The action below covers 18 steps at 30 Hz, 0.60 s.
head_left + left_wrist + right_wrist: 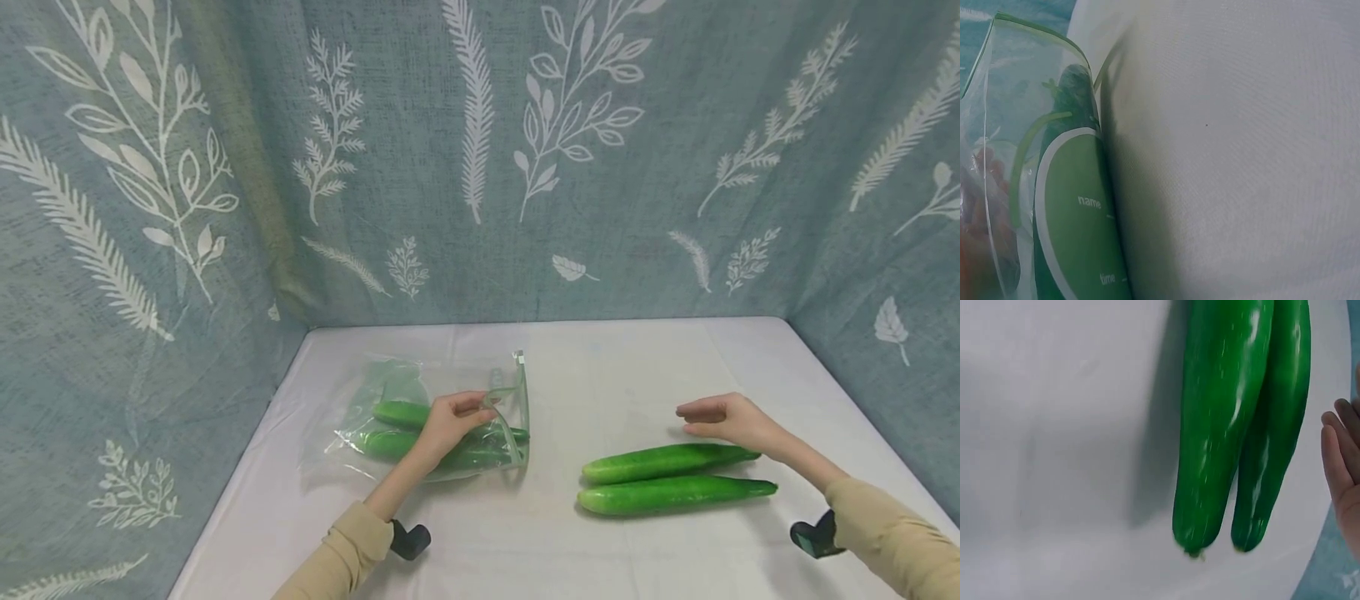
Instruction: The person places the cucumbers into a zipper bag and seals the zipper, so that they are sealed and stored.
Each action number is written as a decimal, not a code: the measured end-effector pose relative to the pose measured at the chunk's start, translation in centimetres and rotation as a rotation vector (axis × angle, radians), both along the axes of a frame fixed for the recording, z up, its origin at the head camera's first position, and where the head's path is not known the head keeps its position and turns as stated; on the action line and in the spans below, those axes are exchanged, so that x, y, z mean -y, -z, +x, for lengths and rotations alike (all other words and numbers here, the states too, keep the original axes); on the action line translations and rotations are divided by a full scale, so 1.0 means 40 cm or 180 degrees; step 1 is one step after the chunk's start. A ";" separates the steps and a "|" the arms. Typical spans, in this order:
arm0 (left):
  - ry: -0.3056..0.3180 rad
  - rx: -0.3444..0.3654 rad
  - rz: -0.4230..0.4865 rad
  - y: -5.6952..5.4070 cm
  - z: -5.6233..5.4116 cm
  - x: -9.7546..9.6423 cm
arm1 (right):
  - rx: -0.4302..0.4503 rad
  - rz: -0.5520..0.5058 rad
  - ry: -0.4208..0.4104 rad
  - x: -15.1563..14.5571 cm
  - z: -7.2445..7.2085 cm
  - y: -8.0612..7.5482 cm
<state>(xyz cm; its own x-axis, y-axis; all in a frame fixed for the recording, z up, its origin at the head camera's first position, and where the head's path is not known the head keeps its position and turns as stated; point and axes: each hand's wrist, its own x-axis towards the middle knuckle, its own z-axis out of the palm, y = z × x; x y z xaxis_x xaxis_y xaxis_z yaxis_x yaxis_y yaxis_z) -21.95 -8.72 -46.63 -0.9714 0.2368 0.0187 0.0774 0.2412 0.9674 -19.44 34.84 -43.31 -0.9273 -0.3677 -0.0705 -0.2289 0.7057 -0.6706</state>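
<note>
A clear zip bag (522,390) with green trim lies on its side at the left of the table, mouth facing right. Two cucumbers are inside, a rear one (399,413) and a front one (384,446). My left hand (453,423) pinches the bag's upper edge near its mouth; the left wrist view shows its fingers through the plastic beside a green label (1082,206). Two more cucumbers, one behind (667,463) and one in front (671,496), lie side by side on the right. My right hand (729,418) hovers just beyond them, fingers extended, holding nothing.
A white cloth covers the table (555,550). Blue-green curtains (420,167) with white leaf prints enclose its back and sides. Each wrist carries a dark strapped device, one on the left (410,541) and one on the right (816,536).
</note>
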 end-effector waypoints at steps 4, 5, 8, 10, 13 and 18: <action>0.0009 -0.0013 0.0005 0.000 0.001 0.001 | 0.0020 0.0096 0.0058 -0.031 0.004 -0.007; 0.0004 -0.0017 0.0001 -0.001 0.002 0.001 | 0.0041 0.0114 0.0065 -0.041 0.004 -0.007; 0.0017 -0.0027 0.0012 -0.002 0.004 0.001 | 0.0111 0.0236 0.0035 -0.069 0.005 -0.005; 0.0028 -0.0049 0.0000 -0.002 0.004 0.002 | 0.0167 0.0317 -0.0008 -0.086 0.005 -0.003; 0.0038 -0.0050 -0.0007 -0.003 0.004 0.001 | 0.0263 0.0393 -0.0091 -0.109 0.008 -0.003; 0.0007 -0.0031 0.0016 -0.001 0.004 0.000 | 0.0420 0.0397 -0.0132 -0.146 0.013 -0.004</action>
<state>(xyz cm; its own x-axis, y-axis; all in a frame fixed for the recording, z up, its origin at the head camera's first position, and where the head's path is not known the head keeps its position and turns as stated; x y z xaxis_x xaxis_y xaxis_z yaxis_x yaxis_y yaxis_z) -21.81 -8.71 -46.58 -0.9706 0.2388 0.0294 0.0874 0.2360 0.9678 -18.93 40.68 -43.17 -0.8911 -0.3863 -0.2380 -0.1753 0.7769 -0.6047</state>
